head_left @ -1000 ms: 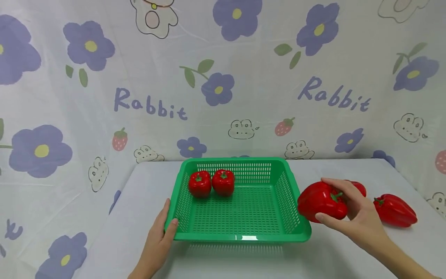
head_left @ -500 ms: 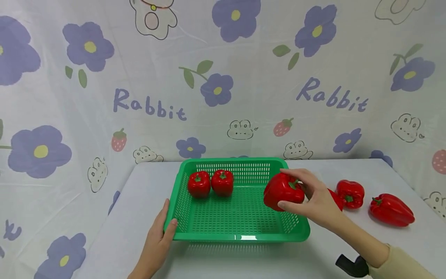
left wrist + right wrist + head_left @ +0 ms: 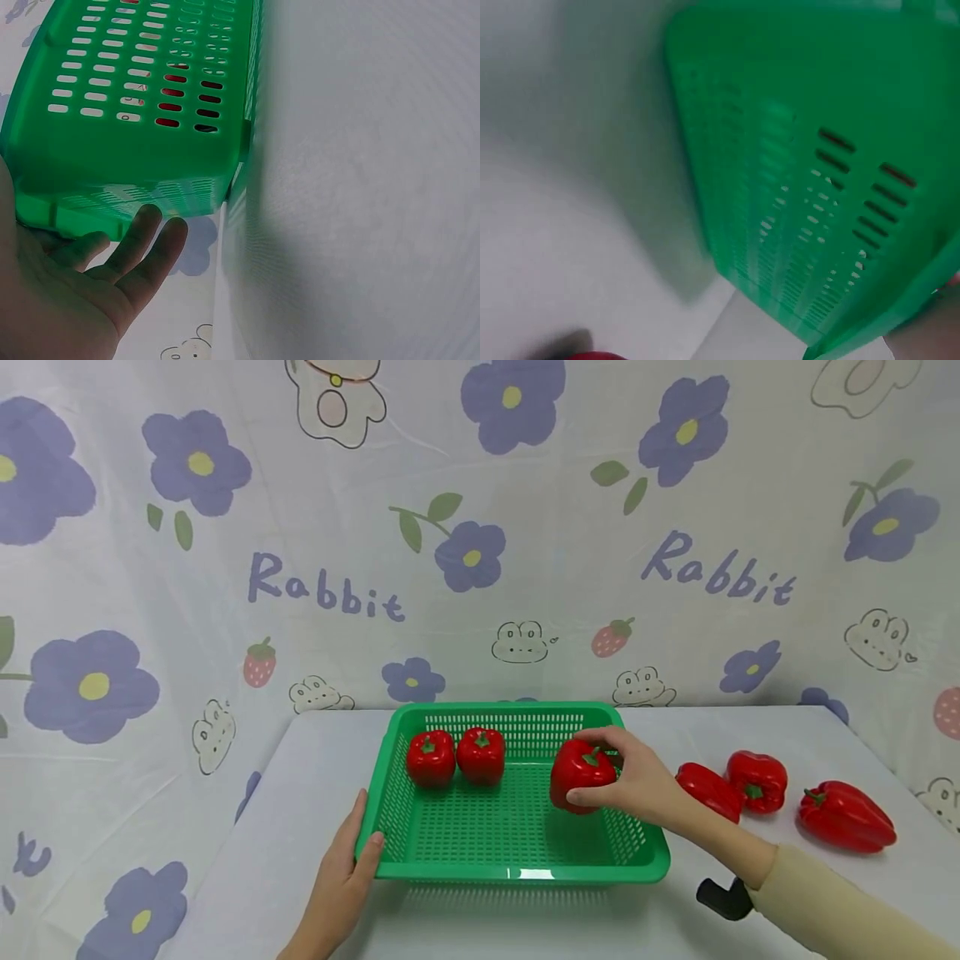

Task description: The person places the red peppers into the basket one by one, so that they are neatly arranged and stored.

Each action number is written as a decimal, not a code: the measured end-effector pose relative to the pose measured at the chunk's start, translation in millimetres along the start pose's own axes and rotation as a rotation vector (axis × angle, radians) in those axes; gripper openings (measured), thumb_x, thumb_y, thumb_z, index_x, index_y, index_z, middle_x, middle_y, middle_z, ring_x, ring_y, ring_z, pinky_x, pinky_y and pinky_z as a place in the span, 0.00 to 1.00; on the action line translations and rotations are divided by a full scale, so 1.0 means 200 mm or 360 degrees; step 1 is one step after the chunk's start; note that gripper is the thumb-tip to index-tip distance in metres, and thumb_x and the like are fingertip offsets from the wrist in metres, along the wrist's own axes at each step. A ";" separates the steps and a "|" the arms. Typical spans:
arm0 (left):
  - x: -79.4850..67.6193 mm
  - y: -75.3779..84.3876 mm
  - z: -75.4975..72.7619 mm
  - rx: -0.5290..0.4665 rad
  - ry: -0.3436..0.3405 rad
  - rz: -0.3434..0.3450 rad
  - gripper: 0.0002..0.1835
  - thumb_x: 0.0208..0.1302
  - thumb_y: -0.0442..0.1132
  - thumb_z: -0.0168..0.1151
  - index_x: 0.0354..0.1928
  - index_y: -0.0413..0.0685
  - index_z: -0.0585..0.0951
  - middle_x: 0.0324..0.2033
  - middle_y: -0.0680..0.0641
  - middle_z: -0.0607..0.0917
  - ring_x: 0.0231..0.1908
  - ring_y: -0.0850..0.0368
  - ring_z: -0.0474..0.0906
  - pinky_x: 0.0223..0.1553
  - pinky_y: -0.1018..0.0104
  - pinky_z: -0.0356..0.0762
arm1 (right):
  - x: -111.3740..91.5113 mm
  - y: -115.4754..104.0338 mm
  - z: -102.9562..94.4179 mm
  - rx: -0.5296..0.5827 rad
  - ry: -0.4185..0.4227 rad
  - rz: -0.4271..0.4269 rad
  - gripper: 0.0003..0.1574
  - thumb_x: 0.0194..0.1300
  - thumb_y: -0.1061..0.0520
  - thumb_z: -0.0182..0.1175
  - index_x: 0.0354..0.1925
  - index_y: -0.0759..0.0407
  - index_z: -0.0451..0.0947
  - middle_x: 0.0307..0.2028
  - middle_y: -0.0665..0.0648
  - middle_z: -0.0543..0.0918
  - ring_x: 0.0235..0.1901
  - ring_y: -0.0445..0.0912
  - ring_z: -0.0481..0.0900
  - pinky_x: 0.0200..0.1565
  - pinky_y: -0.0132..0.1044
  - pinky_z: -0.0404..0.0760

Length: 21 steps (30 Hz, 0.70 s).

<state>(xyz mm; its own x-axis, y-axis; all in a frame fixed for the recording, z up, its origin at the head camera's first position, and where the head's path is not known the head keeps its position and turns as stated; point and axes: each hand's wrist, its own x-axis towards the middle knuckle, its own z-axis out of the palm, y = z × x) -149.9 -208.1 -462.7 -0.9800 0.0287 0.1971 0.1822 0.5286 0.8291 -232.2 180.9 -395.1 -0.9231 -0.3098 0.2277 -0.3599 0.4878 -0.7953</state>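
A red bell pepper (image 3: 579,777) with a green stem is pinched between the thumb and fingers of my right hand (image 3: 637,781), above the right part of a green plastic basket (image 3: 517,872). Two more red bell peppers, a left one (image 3: 431,760) and a right one (image 3: 482,757), stand side by side in the basket's back left. At the basket's left rim is my left hand (image 3: 341,868), its thumb over the rim and its fingers along the outside. In the left wrist view, the left hand (image 3: 97,289) has its fingers loosely bent below the rim.
On the white table (image 3: 247,860), right of the basket, lie three loose peppers: a near-left one (image 3: 708,791), a middle one (image 3: 757,782) and a long one (image 3: 846,816). A patterned cloth (image 3: 525,485) hangs behind. The right wrist view mostly shows the basket's slotted outer wall (image 3: 780,187).
My right hand has carried its pepper leftward from the basket's right edge to over its inside, turning it more upright. The loose peppers came into fuller view. My left hand stayed put.
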 end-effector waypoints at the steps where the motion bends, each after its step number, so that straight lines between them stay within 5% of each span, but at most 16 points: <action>1: 0.00 0.00 0.00 0.0002 0.0002 -0.0005 0.35 0.78 0.53 0.45 0.79 0.51 0.47 0.75 0.45 0.53 0.72 0.46 0.50 0.65 0.44 0.57 | 0.01 0.00 0.00 -0.0001 -0.0007 0.0008 0.49 0.44 0.52 0.81 0.62 0.54 0.70 0.55 0.59 0.75 0.52 0.59 0.74 0.38 0.45 0.84; 13: -0.01 0.00 -0.02 -0.0006 0.0007 0.0024 0.35 0.78 0.53 0.44 0.79 0.51 0.47 0.75 0.44 0.53 0.72 0.46 0.49 0.66 0.43 0.54 | 0.18 0.04 0.06 0.0035 -0.0213 0.0103 0.47 0.48 0.44 0.78 0.63 0.55 0.73 0.53 0.58 0.76 0.53 0.56 0.73 0.39 0.43 0.84; 21: 0.00 0.00 -0.01 -0.0016 0.0022 0.0045 0.35 0.78 0.52 0.45 0.79 0.53 0.48 0.75 0.46 0.54 0.72 0.47 0.50 0.66 0.44 0.54 | 0.27 0.07 0.07 0.0045 -0.0210 0.0092 0.43 0.49 0.44 0.78 0.59 0.57 0.73 0.49 0.56 0.79 0.50 0.54 0.75 0.40 0.42 0.83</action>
<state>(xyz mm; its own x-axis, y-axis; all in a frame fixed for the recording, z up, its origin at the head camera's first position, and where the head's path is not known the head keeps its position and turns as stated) -149.4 -209.5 -462.1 -0.9732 0.0321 0.2277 0.2109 0.5194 0.8281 -284.8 159.5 -402.5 -0.9158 -0.3872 0.1066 -0.3009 0.4855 -0.8208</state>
